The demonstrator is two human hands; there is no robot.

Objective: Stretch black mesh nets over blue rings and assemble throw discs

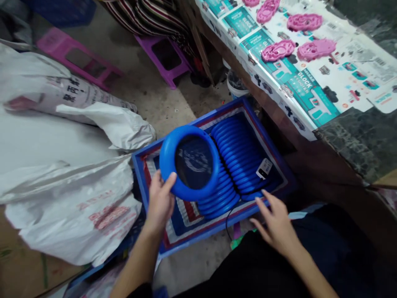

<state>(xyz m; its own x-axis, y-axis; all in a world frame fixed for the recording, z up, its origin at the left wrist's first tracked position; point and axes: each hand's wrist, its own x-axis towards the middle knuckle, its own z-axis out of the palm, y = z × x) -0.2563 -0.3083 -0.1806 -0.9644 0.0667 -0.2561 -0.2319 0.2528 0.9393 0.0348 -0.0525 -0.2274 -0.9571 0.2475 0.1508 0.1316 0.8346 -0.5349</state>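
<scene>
My left hand (pixel 160 198) grips the lower rim of a round blue plastic ring (pixel 190 162) with a dark mesh centre, held tilted above a blue crate (pixel 214 231). Inside the crate, several more blue rings (pixel 240 155) stand on edge in two rows. A small white tag (pixel 264 168) lies on the right row. My right hand (pixel 275 221) hovers over the crate's near right edge with fingers spread, holding nothing.
White plastic sacks (pixel 62 165) pile up on the left. A table (pixel 341 136) on the right carries printed teal cards (pixel 305 89) and pink plastic pieces (pixel 316 49). Pink (pixel 76 58) and purple stools (pixel 166 56) stand on the concrete floor behind.
</scene>
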